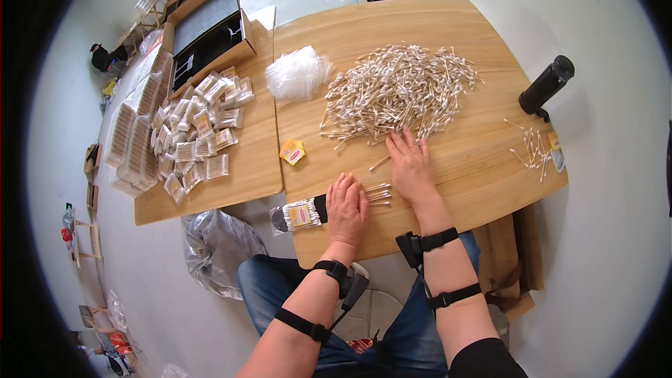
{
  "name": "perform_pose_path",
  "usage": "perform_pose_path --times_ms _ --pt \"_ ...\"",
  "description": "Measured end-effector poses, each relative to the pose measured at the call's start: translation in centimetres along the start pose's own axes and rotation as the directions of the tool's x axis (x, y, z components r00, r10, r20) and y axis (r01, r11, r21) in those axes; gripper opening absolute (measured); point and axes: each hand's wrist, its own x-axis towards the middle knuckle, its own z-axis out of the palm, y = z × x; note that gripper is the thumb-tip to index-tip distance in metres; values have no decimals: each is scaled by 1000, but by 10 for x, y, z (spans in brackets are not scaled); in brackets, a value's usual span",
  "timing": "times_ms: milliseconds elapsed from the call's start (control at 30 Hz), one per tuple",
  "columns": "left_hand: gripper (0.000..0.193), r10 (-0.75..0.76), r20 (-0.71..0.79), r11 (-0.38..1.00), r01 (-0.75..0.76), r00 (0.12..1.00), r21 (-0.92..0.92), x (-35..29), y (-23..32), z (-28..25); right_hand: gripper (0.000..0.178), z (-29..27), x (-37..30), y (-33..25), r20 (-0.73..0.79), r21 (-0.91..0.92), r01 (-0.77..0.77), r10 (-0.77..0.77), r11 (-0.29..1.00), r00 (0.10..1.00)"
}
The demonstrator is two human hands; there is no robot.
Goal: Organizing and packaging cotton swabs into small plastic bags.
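Note:
My left hand (346, 211) lies flat on the wooden table (448, 189), palm down, covering a small bundle of cotton swabs (379, 193) whose tips stick out to its right. My right hand (411, 166) rests palm down with fingers spread at the near edge of a big loose pile of cotton swabs (399, 91). One stray swab (380, 162) lies just left of that hand. A filled clear packet of swabs (301, 214) with a yellow label sits on a black holder (320, 204) at the table edge, left of my left hand.
A stack of empty clear bags (299, 73) lies left of the pile. A small yellow label (292, 151) sits nearby. Many filled packets (199, 129) cover the left table. A black cylinder (547, 84) and several loose swabs (533, 149) sit at the right. A cardboard box (206, 28) stands behind.

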Motion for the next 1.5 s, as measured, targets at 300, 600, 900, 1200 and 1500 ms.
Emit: perform_pose_path --times_ms 300,600,900,1200,1500 --pt "34 -34 3 998 33 999 44 -3 -1 0 39 -12 -18 -33 58 220 117 -132 968 990" --pt "40 -22 21 996 21 1000 82 -3 0 2 31 -10 -9 -1 -184 256 30 18 966 983" --pt "42 -27 82 992 16 996 128 -2 2 -1 12 -11 -7 -15 -137 286 81 -43 955 990" --pt "41 -27 84 991 16 996 135 -1 1 0 12 -8 -15 -15 -34 412 25 -11 911 999" --pt "43 23 98 985 -39 995 170 0 4 -4 24 -14 -2 8 -204 166 -15 49 986 978"
